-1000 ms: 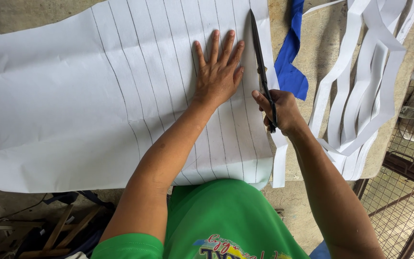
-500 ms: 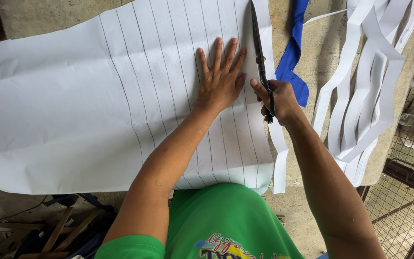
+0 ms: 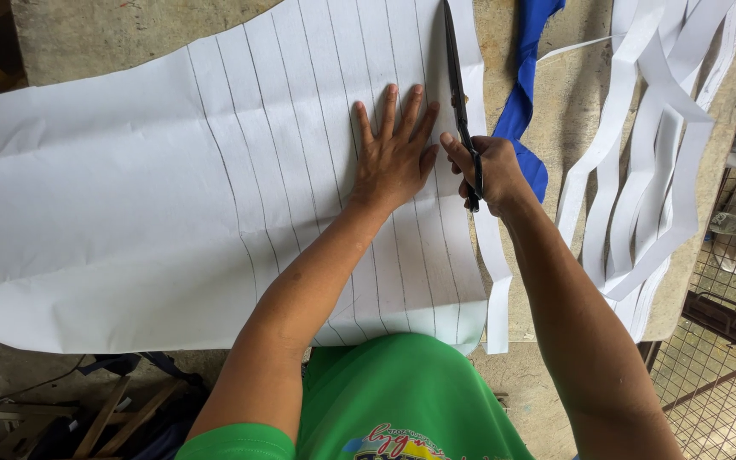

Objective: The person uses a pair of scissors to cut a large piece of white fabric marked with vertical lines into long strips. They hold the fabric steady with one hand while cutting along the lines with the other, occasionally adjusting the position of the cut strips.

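Head view looks straight down on a big white sheet (image 3: 146, 204) spread across a rough concrete tabletop (image 3: 547, 111), ruled with thin dark lines that run away from the person. The sheet is wide, a little creased on its left part, and its near edge droops over the table's front. A pair of long black scissors (image 3: 456, 77) lies along one of those lines near the sheet's right edge, blades pointing away from the body, their long axis matching the ruled lines. The right hand (image 3: 489, 175) is closed around the scissor handles, so it is the hand on the tool. The left hand (image 3: 393, 153) lies flat just to the left of the blades, fingers spread wide, palm pressing the paper, holding nothing. A narrow strip (image 3: 497, 281), partly cut free, hangs off to the right of the scissors. Farther right lie a blue cloth (image 3: 526, 77) and a loose heap of white cut strips (image 3: 658, 145).
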